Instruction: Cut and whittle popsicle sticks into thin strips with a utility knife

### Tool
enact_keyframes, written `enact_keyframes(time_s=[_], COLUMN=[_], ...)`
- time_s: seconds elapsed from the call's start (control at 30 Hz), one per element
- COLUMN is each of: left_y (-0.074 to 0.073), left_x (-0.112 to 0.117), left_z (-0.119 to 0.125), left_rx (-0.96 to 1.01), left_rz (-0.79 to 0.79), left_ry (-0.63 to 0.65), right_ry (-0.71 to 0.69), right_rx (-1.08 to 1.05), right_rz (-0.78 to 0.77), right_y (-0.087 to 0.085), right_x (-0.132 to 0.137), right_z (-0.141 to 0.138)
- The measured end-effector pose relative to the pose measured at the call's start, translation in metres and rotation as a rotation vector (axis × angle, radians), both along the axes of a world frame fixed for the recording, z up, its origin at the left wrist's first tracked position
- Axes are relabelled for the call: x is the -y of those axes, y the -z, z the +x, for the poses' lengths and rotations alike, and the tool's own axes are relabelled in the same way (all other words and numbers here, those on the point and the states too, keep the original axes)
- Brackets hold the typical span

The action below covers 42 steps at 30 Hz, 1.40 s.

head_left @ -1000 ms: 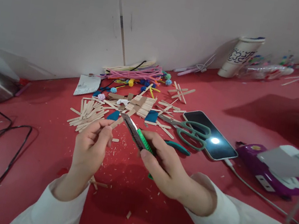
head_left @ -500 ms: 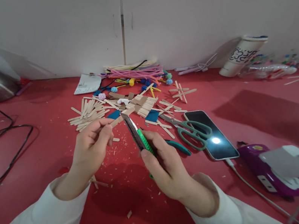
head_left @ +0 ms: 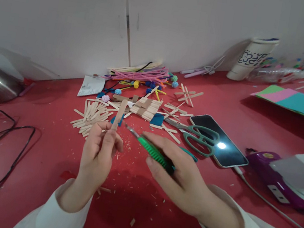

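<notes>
Between thumb and fingers my left hand (head_left: 98, 157) pinches a wooden craft stick (head_left: 120, 113), which points up and away from me. My right hand (head_left: 178, 173) is closed around a green utility knife (head_left: 153, 150). The knife's blade points left and stops just right of the stick, apparently apart from it. Beyond my left hand lies a loose heap of craft sticks (head_left: 91, 116). A paper-banded bundle of sticks (head_left: 147, 107) sits farther back. Small wood shavings are scattered on the red table (head_left: 126, 199) beneath my hands.
Green-handled scissors (head_left: 200, 139) lie against a phone (head_left: 218, 142), right of centre. A purple power strip (head_left: 262, 167) is farther right. Pink pipe cleaners (head_left: 139, 74) lie along the wall. A white tumbler (head_left: 251, 58) and coloured paper sheets (head_left: 296, 101) are at the back right. A black cable (head_left: 29, 140) curls at left.
The craft stick has turned more upright in my left hand. The knife has moved right, away from the stick, and rolled to show its green side. The coloured paper has come down to the table.
</notes>
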<state>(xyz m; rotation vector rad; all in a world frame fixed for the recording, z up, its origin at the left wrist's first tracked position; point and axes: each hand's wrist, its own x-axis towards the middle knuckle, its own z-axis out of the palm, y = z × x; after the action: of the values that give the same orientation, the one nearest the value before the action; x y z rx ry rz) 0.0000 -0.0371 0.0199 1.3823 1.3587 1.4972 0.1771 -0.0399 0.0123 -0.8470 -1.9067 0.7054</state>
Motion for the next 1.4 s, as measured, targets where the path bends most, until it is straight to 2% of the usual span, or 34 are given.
enact_keyframes(time_s=[0.1,0.17,0.23,0.4,0.53,0.67,0.8,1.03,1.23,1.3,1.4], left_y=[0.004,0.007,0.008,0.006,0.004,0.002,0.000,-0.001,-0.004,-0.004,-0.004], left_x=[0.000,0.000,0.002,0.005,0.006,0.007,0.009,0.009,0.009,0.009,0.006], left_z=[0.001,0.004,0.008,0.016,0.015,0.012,0.012,0.013,0.014,0.014,0.009], left_rx=[0.053,0.059,0.025,0.030,0.106,0.108,0.059,-0.077,-0.111,-0.120,-0.126], left_rz=[-0.082,-0.172,-0.258,-0.412,-0.459,-0.448,-0.431,-0.397,-0.350,-0.322,-0.240], left_ry=[0.064,0.142,0.249,0.549,0.646,0.663,0.679,0.582,0.552,0.494,0.302], right_ry=[-0.012,0.004,0.027,0.013,-0.058,-0.099,-0.093,-0.135,-0.134,-0.130,-0.124], right_rx=[-0.342,-0.497,-0.531,-0.500,-0.480,-0.513,-0.558,-0.569,-0.561,-0.538,-0.452], right_rz=[-0.267,-0.439,-0.530,-0.607,-0.730,-0.795,-0.757,-0.743,-0.740,-0.736,-0.684], right_y=[0.001,-0.001,-0.003,-0.001,0.002,0.004,0.005,0.007,0.009,0.008,0.005], right_x=[-0.001,-0.002,-0.005,-0.014,-0.017,-0.016,-0.017,-0.018,-0.018,-0.018,-0.015], right_z=[-0.004,-0.007,-0.009,-0.007,-0.006,-0.006,-0.005,-0.006,-0.005,-0.004,-0.002])
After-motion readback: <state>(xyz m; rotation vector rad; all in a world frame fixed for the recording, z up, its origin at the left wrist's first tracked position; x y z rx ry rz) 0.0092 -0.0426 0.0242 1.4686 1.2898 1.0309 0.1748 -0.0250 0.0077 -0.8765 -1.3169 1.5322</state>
